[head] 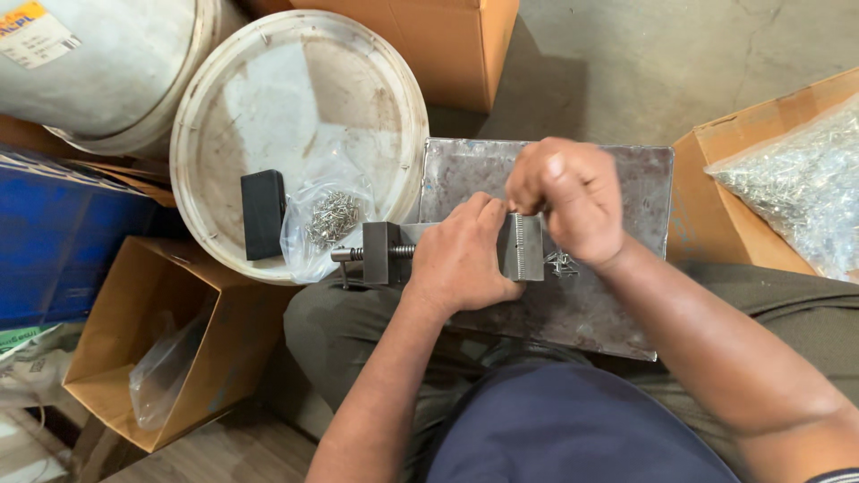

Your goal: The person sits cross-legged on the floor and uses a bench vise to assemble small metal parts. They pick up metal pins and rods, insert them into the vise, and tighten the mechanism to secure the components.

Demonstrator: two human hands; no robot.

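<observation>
A grey metal plate (pixel 617 170) rests across my lap. On it sits a small steel vise (pixel 383 253) with a screw handle at its left and a ribbed jaw block (pixel 522 248) at its right. My left hand (pixel 458 259) lies over the vise's middle and grips it. My right hand (pixel 565 199) hovers over the top of the ribbed jaw, fingers pinched together; what they pinch is too small to tell. A few small metal parts (pixel 561 263) lie on the plate just right of the jaw.
A white bucket lid (pixel 295 80) at the left carries a black block (pixel 263 213) and a clear bag of small metal pins (pixel 329 217). An open cardboard box (pixel 134 358) stands lower left, a box with a bag of shiny parts (pixel 796 179) at right.
</observation>
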